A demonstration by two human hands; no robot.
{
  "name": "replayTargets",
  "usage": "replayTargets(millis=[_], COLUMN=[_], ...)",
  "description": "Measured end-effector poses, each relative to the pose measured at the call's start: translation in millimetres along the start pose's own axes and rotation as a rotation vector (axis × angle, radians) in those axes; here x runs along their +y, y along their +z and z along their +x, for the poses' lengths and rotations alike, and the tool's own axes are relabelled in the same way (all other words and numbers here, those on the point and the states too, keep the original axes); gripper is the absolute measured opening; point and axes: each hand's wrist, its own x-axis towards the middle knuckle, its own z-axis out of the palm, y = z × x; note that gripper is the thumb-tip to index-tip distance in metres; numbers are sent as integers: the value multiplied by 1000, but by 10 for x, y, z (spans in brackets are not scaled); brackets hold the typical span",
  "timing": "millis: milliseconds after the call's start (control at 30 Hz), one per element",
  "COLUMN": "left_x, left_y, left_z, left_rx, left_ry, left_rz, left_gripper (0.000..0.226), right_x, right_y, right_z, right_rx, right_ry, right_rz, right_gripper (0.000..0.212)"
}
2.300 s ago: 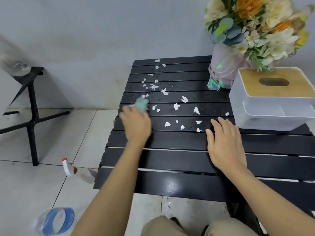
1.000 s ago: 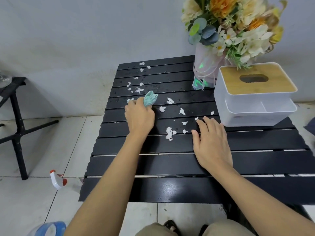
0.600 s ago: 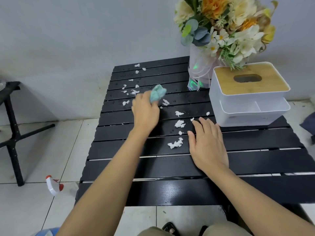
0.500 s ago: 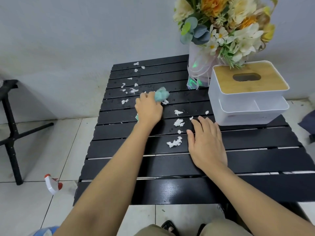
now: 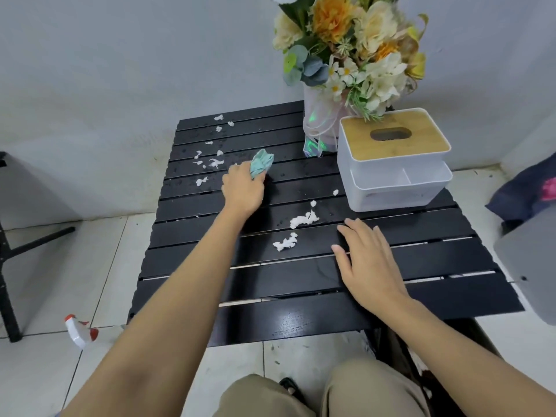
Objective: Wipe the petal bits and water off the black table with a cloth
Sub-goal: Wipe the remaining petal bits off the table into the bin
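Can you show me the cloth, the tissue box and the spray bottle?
cloth (image 5: 262, 162): head view, its bunched teal end.
tissue box (image 5: 358, 136): head view, wooden lid beside the slot.
spray bottle (image 5: 77, 330): head view, white trigger head.

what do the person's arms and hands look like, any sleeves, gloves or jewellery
Both arms are bare as far up as the frame shows, with no sleeve edge in view. The left hand and right hand wear no gloves, and no watch, bracelet or ring can be seen on the wrists or the visible fingers. Nails look short and unpainted. Below the arms, beige trousers cover the knees.
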Motion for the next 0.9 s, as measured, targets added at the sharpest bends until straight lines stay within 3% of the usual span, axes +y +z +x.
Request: replayTargets(millis=[67, 133, 233, 300, 400, 500, 567, 633, 700, 767, 833, 900], left_x=[38, 136, 165, 214, 293, 420, 463, 479, 420, 395, 429, 412], left_y=[182, 281, 245, 61, 51, 337, 552, 589, 522, 297, 37, -76], left_z=[-104, -346, -682, -627, -229, 21, -68, -215, -357, -380, -326, -166], left_rx=[55, 89, -190, -383, -229, -129, -82, -49, -172, -429, -652, -594], left_ry=[-13, 94, 395, 327, 206, 148, 198, 352, 556, 659, 581, 435], left_rz=[306, 363, 136, -153, -245, 29, 252, 268, 199, 92, -17, -107], left_gripper=[41, 41, 34, 23, 15, 30, 43, 45, 45, 42, 32, 21], right_x=[38, 31, 12, 13, 8, -3, -11, -8, -8, -9, -17, -26], right_y=[5, 33, 58, 62, 74, 81, 87, 100, 97, 79, 70, 70], right_z=[-38, -31, -22, -21, -14, -9, -4, -4, -2, 4, 4, 3], right_rx=[7, 21, 62, 82, 82, 84, 82, 77, 66, 66, 63, 62], right_ry=[-6, 0, 13, 35, 58, 74, 83, 83, 78, 78, 80, 79], right_rz=[-31, -44, -64, -57, -42, -44, -49, -61, -73, -64, -55, -66], right_gripper=[44, 48, 49, 52, 53, 54, 55, 56, 56, 53, 51, 52])
